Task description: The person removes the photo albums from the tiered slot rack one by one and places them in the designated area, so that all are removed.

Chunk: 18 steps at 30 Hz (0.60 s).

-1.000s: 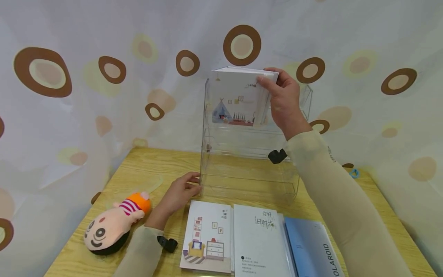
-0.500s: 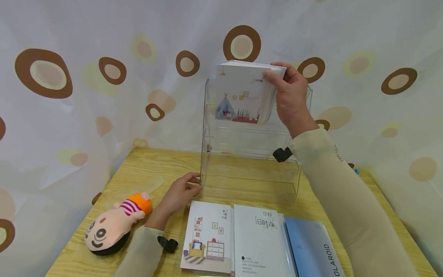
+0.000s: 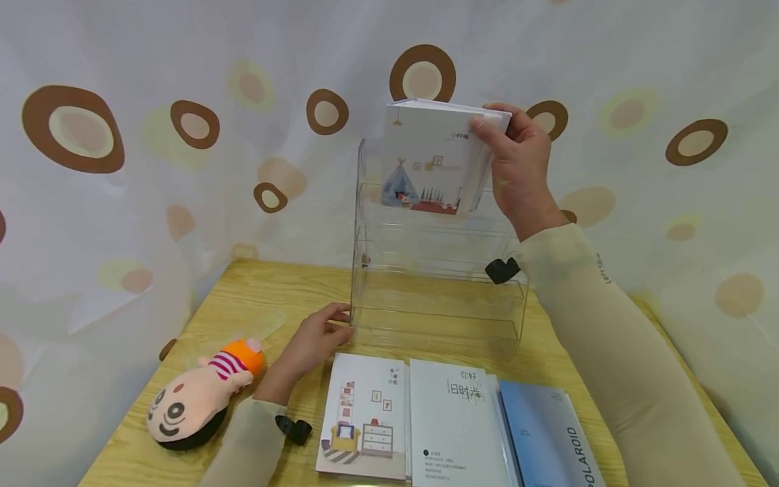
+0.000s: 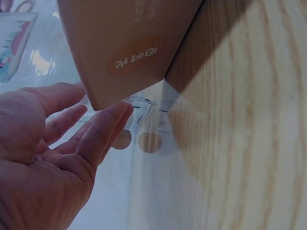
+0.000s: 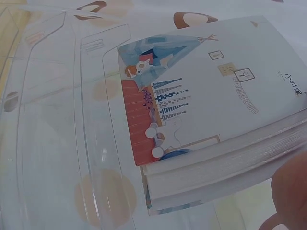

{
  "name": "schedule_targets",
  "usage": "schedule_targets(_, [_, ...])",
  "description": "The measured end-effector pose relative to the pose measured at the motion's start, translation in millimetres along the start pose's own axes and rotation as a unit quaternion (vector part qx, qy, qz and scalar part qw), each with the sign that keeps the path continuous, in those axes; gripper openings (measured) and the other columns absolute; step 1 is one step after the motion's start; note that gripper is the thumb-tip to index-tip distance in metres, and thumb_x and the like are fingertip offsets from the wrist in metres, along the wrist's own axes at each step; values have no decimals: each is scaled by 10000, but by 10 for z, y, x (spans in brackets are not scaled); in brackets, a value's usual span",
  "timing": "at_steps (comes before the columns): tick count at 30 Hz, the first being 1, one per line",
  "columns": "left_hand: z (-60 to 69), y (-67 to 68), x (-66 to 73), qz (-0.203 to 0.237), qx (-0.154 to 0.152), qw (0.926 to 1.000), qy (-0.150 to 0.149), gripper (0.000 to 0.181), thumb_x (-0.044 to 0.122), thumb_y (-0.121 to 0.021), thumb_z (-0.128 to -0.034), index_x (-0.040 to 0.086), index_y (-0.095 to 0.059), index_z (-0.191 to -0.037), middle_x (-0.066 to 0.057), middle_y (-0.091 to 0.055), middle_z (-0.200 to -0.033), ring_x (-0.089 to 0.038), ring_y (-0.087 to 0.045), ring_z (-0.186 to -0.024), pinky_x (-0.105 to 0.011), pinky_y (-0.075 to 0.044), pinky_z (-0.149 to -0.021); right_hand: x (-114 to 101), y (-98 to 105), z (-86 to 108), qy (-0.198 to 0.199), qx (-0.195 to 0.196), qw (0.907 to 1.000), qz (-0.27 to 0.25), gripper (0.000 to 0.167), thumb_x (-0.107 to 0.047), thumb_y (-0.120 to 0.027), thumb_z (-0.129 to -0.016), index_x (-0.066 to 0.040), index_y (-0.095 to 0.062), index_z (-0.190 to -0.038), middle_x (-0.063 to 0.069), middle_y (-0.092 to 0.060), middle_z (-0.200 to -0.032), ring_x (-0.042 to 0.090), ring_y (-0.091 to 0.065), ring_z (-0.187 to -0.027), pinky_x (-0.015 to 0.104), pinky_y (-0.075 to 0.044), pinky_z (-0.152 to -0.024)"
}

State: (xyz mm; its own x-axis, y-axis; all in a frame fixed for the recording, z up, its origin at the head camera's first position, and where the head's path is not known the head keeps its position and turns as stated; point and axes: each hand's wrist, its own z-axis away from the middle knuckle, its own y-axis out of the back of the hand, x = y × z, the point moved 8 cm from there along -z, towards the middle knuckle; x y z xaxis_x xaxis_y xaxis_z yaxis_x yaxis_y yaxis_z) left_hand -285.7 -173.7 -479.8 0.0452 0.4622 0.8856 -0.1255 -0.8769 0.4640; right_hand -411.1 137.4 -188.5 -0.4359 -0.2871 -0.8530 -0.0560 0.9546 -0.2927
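Observation:
My right hand [image 3: 520,159] grips a thick white hardcover book [image 3: 429,152] at its upper right corner, thumb on the front cover. The cover shows a blue tent and small framed pictures. It is held upright before the top of a clear acrylic tiered rack [image 3: 438,325]; the right wrist view shows the book [image 5: 216,86] beside the rack's transparent tiers [image 5: 62,120]. My left hand [image 3: 316,338] rests its fingers against the rack's lower left edge. In the left wrist view, its fingers [image 4: 103,129] are extended below a brown printed panel [image 4: 124,52].
On the wooden table [image 3: 274,284] in front of the rack lie a white book with a room drawing [image 3: 362,419], a plain white book [image 3: 456,419] and a blue book [image 3: 544,433]. A plush doll [image 3: 203,399] lies at the left. A patterned curtain [image 3: 201,270] hangs behind.
My right hand has raised the white book and moved it to the right, away from the rack's top left. My left hand stays at the rack's edge.

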Motion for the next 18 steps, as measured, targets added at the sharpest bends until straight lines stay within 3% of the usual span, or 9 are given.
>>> schedule_targets(18, [7,8,-2,1,33,10000,-45,496,175,-704,-1110,108,-591,-1588,-157,-705,-1458,-336,-742,-1260,-500,-658,-1069,-9,156,98,-68,71,9995,-294,419,-140,-915,-948,-31,-748,-1317,64,-735,-1232,249,-686,-1173,356,-583,-1057])
